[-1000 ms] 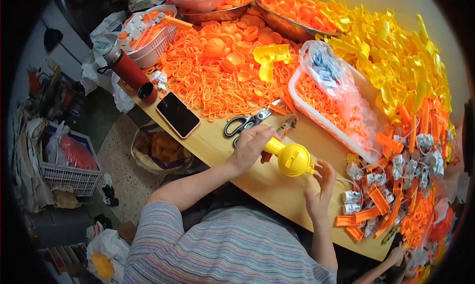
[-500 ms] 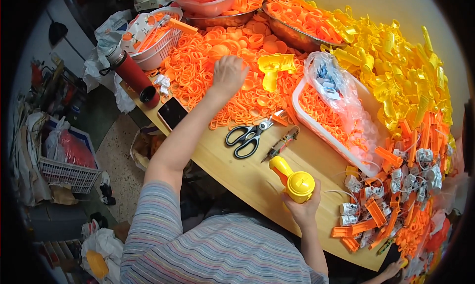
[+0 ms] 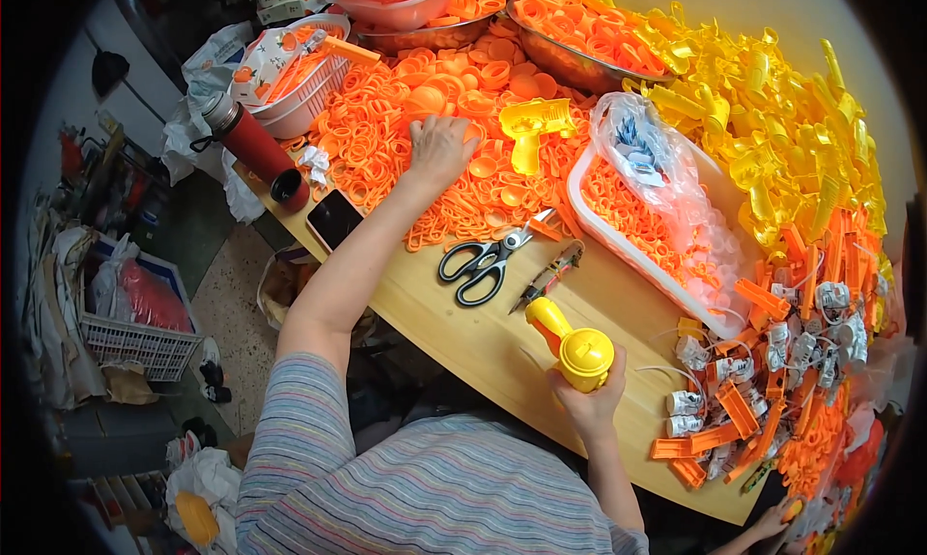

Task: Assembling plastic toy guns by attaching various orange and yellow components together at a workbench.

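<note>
At near edge of bench [image 3: 449,335], gripping yellow part [image 3: 586,352] in curled right hand [image 3: 594,405]; over orange pieces [image 3: 362,154], bending fingers of left hand [image 3: 441,152], cannot tell if grasping any.

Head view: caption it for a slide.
Right hand holding a yellow plastic piece, left hand at a heap of orange parts.

The person's left hand [image 3: 440,152] is at a heap of orange plastic rings [image 3: 372,173], fingers bent. The right hand [image 3: 596,405] grips a yellow plastic part [image 3: 585,352] over the table [image 3: 435,328]. Scissors [image 3: 494,253] lie near the heap; the left forearm partly covers a phone [image 3: 333,218].
</note>
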`<state>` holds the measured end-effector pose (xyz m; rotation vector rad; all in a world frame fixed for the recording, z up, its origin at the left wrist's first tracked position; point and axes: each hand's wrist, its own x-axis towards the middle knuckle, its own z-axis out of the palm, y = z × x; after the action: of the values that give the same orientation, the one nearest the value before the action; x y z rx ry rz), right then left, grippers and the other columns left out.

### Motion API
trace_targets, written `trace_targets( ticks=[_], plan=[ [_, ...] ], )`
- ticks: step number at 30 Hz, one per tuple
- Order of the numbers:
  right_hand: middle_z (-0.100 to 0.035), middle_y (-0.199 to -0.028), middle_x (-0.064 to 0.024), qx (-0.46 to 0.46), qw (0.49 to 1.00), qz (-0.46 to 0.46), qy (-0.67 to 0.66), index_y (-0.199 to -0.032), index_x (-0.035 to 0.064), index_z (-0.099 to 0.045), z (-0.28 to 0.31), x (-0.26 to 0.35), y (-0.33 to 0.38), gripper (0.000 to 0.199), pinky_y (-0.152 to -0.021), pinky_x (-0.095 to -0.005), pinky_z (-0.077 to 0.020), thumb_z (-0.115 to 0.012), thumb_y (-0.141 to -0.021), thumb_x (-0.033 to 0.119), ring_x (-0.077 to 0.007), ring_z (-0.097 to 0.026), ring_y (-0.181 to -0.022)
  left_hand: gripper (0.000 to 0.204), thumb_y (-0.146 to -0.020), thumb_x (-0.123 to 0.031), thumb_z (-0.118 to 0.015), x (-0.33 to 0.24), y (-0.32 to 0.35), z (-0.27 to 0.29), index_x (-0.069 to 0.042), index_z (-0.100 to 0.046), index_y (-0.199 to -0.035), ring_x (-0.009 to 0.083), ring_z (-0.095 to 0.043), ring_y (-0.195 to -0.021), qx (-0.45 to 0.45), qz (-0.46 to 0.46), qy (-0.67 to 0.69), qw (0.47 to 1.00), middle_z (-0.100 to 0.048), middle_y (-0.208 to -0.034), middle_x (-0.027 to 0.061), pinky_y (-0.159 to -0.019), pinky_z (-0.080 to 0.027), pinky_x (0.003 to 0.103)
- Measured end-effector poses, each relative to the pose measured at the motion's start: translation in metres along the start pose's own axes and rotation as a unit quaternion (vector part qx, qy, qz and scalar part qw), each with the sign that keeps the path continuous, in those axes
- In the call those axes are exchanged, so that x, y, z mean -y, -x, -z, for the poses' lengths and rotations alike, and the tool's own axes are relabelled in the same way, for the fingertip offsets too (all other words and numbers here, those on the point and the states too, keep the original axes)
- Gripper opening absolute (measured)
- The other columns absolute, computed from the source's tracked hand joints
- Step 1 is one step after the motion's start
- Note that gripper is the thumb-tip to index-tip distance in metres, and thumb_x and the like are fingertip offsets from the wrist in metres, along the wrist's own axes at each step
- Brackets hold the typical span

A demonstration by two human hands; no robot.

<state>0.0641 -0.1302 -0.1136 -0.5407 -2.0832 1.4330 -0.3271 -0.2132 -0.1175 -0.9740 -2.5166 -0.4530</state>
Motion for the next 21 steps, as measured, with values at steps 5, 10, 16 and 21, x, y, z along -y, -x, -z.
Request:
trace_targets(
  ticks=[5,10,16,21],
  plan=[
    [-0.064,-0.096,-0.0088,-0.011,1.0,0.015,0.01,-0.114,0.0032,-0.048,-0.003,-0.005,0.005,0.061,-0.08,-0.0319,-0.0516,-0.086,-0.066,0.009,-0.0179,-0.064,-0.087,0.032,-0.093,-0.037,-0.058,0.0,0.0,-0.001,-0.012,-0.072,-0.104,0.0261,-0.054,-0.108,0.044,-0.002,0.007,0.999,-0.065,-0.113,0.0072,-0.094,-0.032,0.045],
    [-0.063,-0.097,-0.0087,-0.012,1.0,0.019,0.002,-0.114,0.0031,-0.047,-0.004,-0.007,0.006,0.062,-0.08,-0.0319,-0.0517,-0.087,-0.066,0.01,-0.0181,-0.064,-0.088,0.027,-0.091,-0.034,-0.059,0.009,0.004,-0.011,-0.011,-0.073,-0.099,0.026,-0.054,-0.109,-0.018,-0.046,0.017,0.999,-0.065,-0.111,0.005,-0.097,-0.032,0.048],
    [-0.059,-0.098,-0.0044,-0.02,0.999,-0.002,-0.025,-0.114,0.0055,-0.047,-0.003,-0.009,0.004,0.059,-0.081,-0.0303,-0.049,-0.082,-0.067,0.004,-0.0145,-0.059,-0.088,0.014,-0.085,-0.023,-0.071,0.005,-0.002,0.003,-0.012,-0.072,-0.092,0.0208,-0.054,-0.111,0.009,-0.099,0.011,0.995,-0.064,-0.109,0.005,-0.098,-0.031,0.044],
    [-0.059,-0.099,-0.0043,-0.017,1.0,0.002,-0.018,-0.115,0.0057,-0.047,-0.002,-0.006,0.007,0.058,-0.082,-0.0306,-0.0489,-0.081,-0.068,0.004,-0.0145,-0.059,-0.089,0.015,-0.085,-0.023,-0.071,0.011,0.002,0.007,-0.009,-0.072,-0.081,0.021,-0.059,-0.1,-0.063,-0.08,0.124,0.987,-0.067,-0.098,0.0065,-0.097,-0.036,0.04]
  ],
)
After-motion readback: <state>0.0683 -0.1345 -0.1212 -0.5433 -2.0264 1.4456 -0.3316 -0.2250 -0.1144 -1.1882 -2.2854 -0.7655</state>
